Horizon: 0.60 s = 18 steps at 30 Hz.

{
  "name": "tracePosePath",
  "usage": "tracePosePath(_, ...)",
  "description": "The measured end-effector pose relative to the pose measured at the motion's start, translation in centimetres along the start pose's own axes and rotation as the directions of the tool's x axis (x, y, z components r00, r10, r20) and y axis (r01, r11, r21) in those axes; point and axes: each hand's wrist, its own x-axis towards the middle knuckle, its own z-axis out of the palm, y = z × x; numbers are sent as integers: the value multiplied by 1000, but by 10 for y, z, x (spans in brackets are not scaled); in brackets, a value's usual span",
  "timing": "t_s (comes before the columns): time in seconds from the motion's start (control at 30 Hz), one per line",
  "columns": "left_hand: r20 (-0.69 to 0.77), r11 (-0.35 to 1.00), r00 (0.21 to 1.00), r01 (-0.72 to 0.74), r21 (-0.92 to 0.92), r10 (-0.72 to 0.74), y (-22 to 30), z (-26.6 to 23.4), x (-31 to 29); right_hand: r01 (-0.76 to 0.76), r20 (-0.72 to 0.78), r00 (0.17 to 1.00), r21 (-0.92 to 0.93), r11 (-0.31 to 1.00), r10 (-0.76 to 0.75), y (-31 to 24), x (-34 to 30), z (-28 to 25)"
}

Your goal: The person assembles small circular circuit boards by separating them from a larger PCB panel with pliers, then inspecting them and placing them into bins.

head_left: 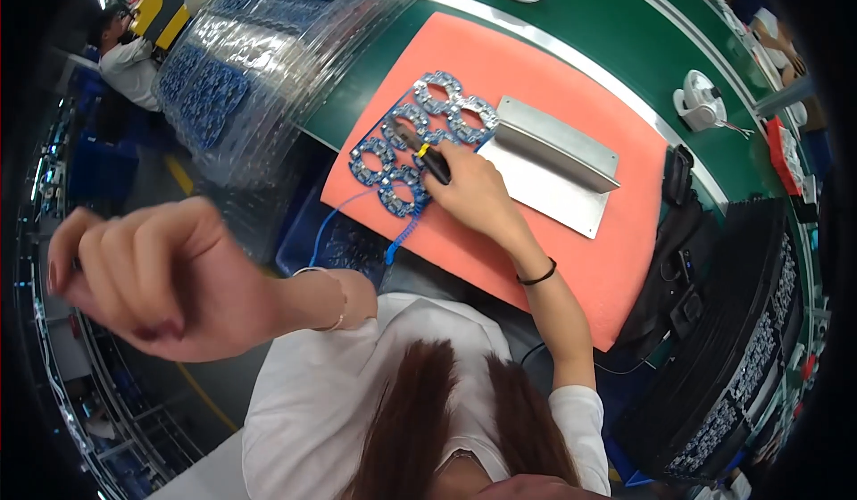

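Note:
On an orange-pink mat lies a panel of ring-shaped blue circuit boards, joined together. My right hand is closed round pliers with black and yellow handles, whose jaws rest over the middle of the panel. Whether the jaws grip the board cannot be seen. My left hand is raised well to the left of the mat, close to the camera, with fingers loosely curled and nothing visible in them. A thin blue cord runs from near my left wrist, and a coiled part hangs by the panel.
Right of the panel stands an L-shaped metal plate. Stacked clear plastic trays with blue boards fill the left bench. Small white fans stand on the green bench. Black racks of boards stand to the right. A person sits far left.

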Motion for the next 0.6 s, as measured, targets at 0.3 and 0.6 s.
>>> tracePosePath(0.3, -167, 662, 970, 242, 709, -175, 59, -65, -47, 22, -26, 999, -61, 998, -24, 8, -6, 2)
tracePosePath(0.6, -710, -172, 702, 708, 685, 60, 78, -278, -161, 77, -17, 997, -72, 994, -78, -3, -3, 1)
